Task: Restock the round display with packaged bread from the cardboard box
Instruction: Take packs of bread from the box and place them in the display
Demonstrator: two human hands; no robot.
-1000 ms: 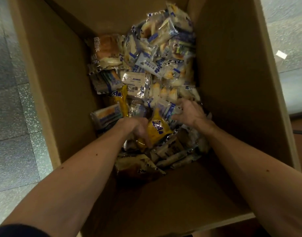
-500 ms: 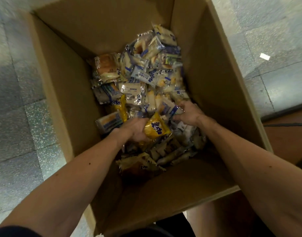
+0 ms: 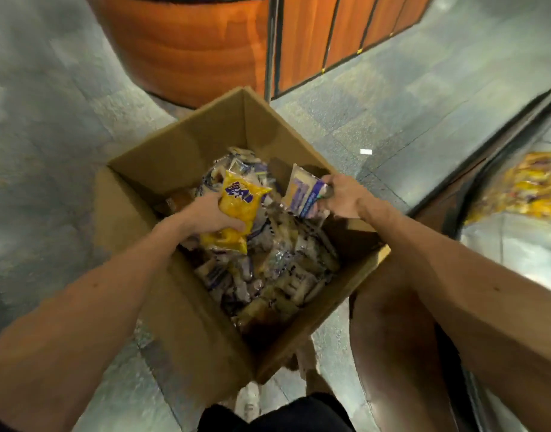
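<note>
Around my workspace I see grey stone floor [image 3: 49,120] on every side. A rounded wooden stand [image 3: 190,48] rises beyond the far corner of the cardboard box [image 3: 187,307], and a dark post [image 3: 271,42] and wooden panelling [image 3: 339,35] stand just right of it. A small white scrap [image 3: 365,151] lies on the tiles to the right of the box. Further right is a curved display [image 3: 523,188] with a dark rim, and inside it yellow packets show only as a blur. My bare leg [image 3: 392,322] sits close against the box's near right wall, between box and display, and a pale shoe [image 3: 251,400] shows below the box's near corner.

The box stands open on the floor, one corner turned towards me, and a heap of packaged bread [image 3: 277,269] fills its bottom, mostly clear wrappers with blue and white print. Both hands are raised above the heap, within the box's opening. My left hand [image 3: 212,215] has its fingers curled round a yellow packet [image 3: 240,201] with purple lettering, gripped about its middle. My right hand [image 3: 343,198] pinches a white-and-blue packet [image 3: 304,194] by one end, so the packet sticks out to the left of it, tilted.
</note>
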